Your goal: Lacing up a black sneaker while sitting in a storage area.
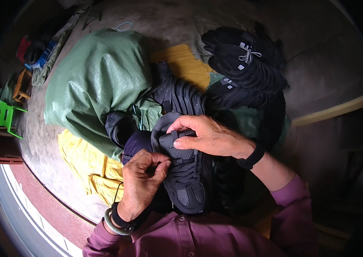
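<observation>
A black lace-up shoe (185, 182) rests on my lap, its toe toward me and its opening pointing away. My right hand (209, 137) grips the shoe's padded tongue (181, 150) between thumb and fingers. At the shoe's left edge, beside the laces (181, 173), my left hand (143, 180) is closed in a pinch. What its fingertips hold is too small to make out. A thin black cord (117, 191) shows next to my left wrist. Behind the shoe lies a row of nested black shoes (181, 96).
A large, full green woven sack (100, 73) stands at left. Yellow sheeting (87, 158) lies under it. More black shoes (245, 64) are piled at the far right, one with a pale lace. A green chair (6, 115) and a wooden stool (22, 85) stand at far left.
</observation>
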### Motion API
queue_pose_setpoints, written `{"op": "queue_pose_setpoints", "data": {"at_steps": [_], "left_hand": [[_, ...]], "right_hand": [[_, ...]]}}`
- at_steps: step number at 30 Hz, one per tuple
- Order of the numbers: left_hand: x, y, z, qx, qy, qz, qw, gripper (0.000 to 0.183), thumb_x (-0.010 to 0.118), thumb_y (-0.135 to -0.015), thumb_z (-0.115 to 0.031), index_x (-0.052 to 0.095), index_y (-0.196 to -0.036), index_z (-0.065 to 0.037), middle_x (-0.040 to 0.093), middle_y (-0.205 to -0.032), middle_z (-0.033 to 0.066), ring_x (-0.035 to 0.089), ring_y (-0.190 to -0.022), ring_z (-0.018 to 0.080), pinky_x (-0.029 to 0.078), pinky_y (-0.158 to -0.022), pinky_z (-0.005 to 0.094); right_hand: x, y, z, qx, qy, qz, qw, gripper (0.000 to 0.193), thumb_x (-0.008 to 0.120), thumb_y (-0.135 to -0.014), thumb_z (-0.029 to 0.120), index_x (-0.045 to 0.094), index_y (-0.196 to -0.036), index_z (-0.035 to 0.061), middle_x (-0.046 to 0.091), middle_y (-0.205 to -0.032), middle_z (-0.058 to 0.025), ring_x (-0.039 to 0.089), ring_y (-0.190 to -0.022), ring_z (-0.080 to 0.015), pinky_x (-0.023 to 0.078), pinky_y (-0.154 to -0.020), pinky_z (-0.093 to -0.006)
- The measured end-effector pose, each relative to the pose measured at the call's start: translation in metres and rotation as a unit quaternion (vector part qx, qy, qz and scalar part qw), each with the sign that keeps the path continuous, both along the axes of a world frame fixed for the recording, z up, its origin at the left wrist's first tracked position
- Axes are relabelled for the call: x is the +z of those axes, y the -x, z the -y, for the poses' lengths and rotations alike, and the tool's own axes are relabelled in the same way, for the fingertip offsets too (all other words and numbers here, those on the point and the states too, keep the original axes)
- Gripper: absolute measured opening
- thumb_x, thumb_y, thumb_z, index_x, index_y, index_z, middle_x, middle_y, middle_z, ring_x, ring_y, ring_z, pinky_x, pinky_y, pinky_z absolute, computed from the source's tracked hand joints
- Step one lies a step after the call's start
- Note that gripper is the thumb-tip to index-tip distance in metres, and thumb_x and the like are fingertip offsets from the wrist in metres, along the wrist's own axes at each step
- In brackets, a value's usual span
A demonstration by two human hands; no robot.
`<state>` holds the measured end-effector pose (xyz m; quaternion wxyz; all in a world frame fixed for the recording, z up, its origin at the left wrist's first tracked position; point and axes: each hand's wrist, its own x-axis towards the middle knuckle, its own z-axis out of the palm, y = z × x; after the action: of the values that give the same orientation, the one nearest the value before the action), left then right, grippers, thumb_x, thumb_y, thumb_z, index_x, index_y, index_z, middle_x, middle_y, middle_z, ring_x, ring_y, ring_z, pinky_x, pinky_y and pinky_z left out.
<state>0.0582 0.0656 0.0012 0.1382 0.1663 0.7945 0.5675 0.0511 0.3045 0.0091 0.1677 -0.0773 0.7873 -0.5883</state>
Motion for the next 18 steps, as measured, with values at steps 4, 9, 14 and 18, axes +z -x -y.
{"op": "queue_pose_setpoints", "data": {"at_steps": [4,9,14,18], "left_hand": [[-0.0008,-0.0025,0.0001,0.0,0.017,-0.007,1.0,0.011,0.084,-0.082,0.0,0.078,-0.092,-0.002,0.066,-0.078,0.0047,0.06,-0.073,0.0145,0.048,-0.066,0.0279],[-0.0037,-0.0023,-0.0011,-0.002,0.02,-0.03,0.999,0.013,0.085,-0.08,-0.001,0.079,-0.091,-0.002,0.07,-0.079,0.0055,0.061,-0.074,0.0153,0.049,-0.068,0.0283],[-0.0073,-0.0042,-0.0057,-0.006,0.026,-0.048,0.998,0.011,0.085,-0.08,-0.002,0.079,-0.09,-0.002,0.07,-0.077,0.0056,0.063,-0.075,0.017,0.05,-0.07,0.0288],[-0.0073,-0.0048,-0.0047,-0.042,0.055,-0.026,0.997,0.011,0.084,-0.082,-0.003,0.078,-0.091,-0.002,0.07,-0.08,0.0052,0.062,-0.076,0.015,0.05,-0.071,0.0279]], "right_hand": [[-0.0017,-0.004,-0.0006,-0.002,0.002,-0.012,1.0,0.043,0.069,-0.093,0.022,0.062,-0.125,-0.0049,0.068,-0.121,-0.0205,0.065,-0.117,-0.0296,0.05,-0.101,-0.0393],[-0.0026,-0.006,0.0006,-0.011,0.024,-0.016,1.0,0.041,0.069,-0.094,0.021,0.063,-0.125,-0.005,0.068,-0.12,-0.0191,0.065,-0.116,-0.0278,0.05,-0.101,-0.0386],[-0.0028,-0.0087,-0.0006,-0.014,0.045,-0.013,0.999,0.04,0.07,-0.093,0.019,0.063,-0.124,-0.005,0.069,-0.118,-0.0172,0.066,-0.114,-0.025,0.051,-0.099,-0.0367],[-0.0068,-0.0105,-0.0025,-0.016,0.076,-0.013,0.997,0.04,0.071,-0.092,0.018,0.063,-0.124,-0.0046,0.069,-0.116,-0.0154,0.066,-0.112,-0.0222,0.051,-0.098,-0.035]]}}
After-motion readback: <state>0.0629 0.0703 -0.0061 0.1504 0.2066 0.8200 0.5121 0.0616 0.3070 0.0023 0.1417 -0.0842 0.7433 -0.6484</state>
